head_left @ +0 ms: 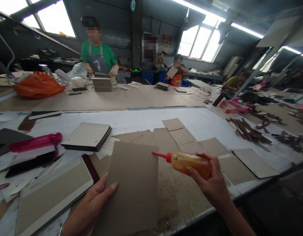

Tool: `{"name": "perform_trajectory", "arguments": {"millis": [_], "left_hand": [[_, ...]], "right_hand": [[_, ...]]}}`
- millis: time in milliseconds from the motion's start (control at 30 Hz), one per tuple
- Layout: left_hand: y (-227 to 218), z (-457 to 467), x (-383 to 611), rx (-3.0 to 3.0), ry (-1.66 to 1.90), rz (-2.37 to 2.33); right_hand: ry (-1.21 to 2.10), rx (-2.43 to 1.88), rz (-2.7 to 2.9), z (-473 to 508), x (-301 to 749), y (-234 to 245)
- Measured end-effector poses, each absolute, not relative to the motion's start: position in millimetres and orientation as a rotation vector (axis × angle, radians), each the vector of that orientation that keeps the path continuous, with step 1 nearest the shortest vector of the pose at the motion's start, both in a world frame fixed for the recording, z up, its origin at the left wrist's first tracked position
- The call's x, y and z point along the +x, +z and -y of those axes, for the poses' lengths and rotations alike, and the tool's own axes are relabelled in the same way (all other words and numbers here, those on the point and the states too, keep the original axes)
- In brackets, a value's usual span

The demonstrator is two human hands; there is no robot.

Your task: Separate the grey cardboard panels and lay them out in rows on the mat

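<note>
My right hand [212,182] is wrapped round an amber glue bottle [188,163] with a red nozzle; the nozzle points left at the upper right corner of a grey-brown cardboard sheet [134,186]. My left hand [92,205] holds that sheet by its left edge, thumb on top, fingers hidden beneath. The sheet lies tilted over a glue-stained brown work board [176,193].
Several smaller cardboard pieces [182,136] lie to the right. A stack of dark-edged boards [87,136], a pink bottle [35,142] and a larger covered board [53,193] sit to the left. Dark scraps [247,131] lie far right. Other people work at the far tables.
</note>
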State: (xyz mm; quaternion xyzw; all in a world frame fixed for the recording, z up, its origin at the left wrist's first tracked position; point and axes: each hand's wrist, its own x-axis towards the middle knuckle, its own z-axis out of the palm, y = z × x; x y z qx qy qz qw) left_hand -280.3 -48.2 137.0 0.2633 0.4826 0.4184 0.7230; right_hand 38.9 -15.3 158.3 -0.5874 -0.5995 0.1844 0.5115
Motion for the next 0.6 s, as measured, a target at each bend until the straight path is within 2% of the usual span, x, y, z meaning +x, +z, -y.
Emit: {"name": "perform_trajectory", "arguments": {"millis": [300,600], "left_hand": [[155.8,42.9,-274.7,0.549,0.958,-1.021],[171.0,32.1,-272.3,0.566,1.029,-0.990]], "right_hand": [[0.428,-1.423,1.555,27.0,40.5,175.9],[0.372,-1.382,1.730,42.1,51.2,173.4]]}}
